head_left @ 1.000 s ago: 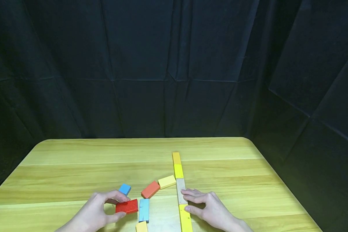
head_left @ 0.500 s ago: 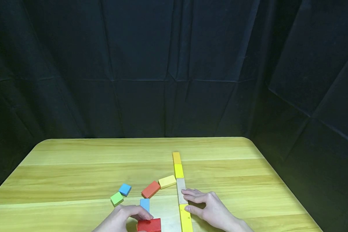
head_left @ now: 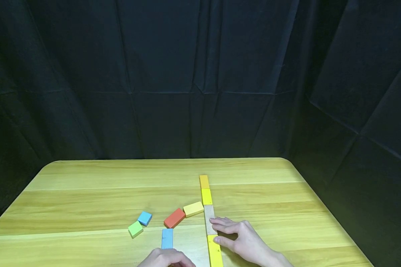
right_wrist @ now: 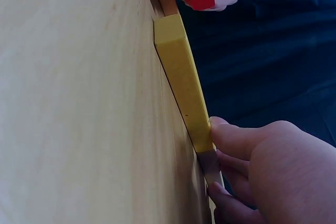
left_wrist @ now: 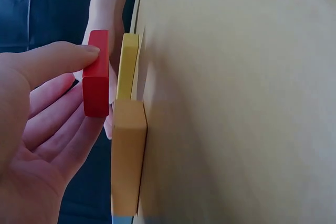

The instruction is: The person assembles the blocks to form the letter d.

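Observation:
My left hand [head_left: 167,258], at the bottom edge of the head view, pinches a red block [left_wrist: 96,80] between thumb and fingers. In the left wrist view the red block is held up beside an orange block [left_wrist: 128,156] and a yellow block [left_wrist: 127,66]. My right hand [head_left: 242,239] rests at a straight row of blocks. Its thumb touches the side of the near yellow block [head_left: 214,252], and its fingertips lie on the grey block [head_left: 209,213]. Farther up the row are another yellow block [head_left: 206,196] and an orange-yellow block [head_left: 204,181].
Left of the row, a pale yellow block [head_left: 193,209] and an orange-red block [head_left: 175,218] slant away from it. A light blue block [head_left: 167,238] lies nearer me. A green block [head_left: 135,229] and a small blue block [head_left: 145,218] touch at the left on the wooden table [head_left: 87,196].
My left hand has carried the red block right and toward me, out of the head view's lower edge. The green block has come into sight. My right hand has stayed in place.

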Available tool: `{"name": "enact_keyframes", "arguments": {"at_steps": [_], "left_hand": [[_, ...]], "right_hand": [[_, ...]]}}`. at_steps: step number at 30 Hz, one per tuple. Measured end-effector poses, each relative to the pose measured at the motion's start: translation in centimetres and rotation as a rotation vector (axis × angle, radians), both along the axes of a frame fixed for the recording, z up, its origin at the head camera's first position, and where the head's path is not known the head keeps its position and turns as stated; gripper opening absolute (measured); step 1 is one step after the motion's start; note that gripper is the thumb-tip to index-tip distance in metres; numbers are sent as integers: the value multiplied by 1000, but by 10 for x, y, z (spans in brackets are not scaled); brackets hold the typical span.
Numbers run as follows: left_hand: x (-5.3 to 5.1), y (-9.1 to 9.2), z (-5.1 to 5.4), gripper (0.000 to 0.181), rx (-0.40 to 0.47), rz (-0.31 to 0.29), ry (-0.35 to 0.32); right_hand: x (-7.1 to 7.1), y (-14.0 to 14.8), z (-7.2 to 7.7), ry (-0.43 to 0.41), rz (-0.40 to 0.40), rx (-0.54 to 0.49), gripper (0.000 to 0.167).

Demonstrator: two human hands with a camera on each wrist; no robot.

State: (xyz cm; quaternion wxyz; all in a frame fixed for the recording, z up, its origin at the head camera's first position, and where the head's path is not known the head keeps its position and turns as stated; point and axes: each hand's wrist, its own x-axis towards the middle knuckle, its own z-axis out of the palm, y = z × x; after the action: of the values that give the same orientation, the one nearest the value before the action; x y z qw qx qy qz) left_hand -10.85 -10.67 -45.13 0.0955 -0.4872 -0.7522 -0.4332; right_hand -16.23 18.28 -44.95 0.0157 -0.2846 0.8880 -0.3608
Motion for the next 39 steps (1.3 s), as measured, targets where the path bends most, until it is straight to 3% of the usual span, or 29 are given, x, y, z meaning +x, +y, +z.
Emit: {"name": "enact_keyframes", "arguments": {"at_steps": [2,6,12,18,30,39], "left_hand": [[1,4,-1,7,4,17,40],[4,10,-3,5,13,27,41],[7,13,-8,7,20,35,99],[6,13,-10,7,-32,72,134],[5,10,-11,5,-70,102,145],[3,5,-10,4,-66,59,130]], "right_hand": [[0,0,0,-2,2,-2,45],[0,0,0,7,10,-6,45],[-1,0,1,11,20,-23,45],[-1,0,0,6,22,-27,45],[-2,-1,0,4,-2,1,44],[-2,0,-1,-19,5,-3,45]]}}
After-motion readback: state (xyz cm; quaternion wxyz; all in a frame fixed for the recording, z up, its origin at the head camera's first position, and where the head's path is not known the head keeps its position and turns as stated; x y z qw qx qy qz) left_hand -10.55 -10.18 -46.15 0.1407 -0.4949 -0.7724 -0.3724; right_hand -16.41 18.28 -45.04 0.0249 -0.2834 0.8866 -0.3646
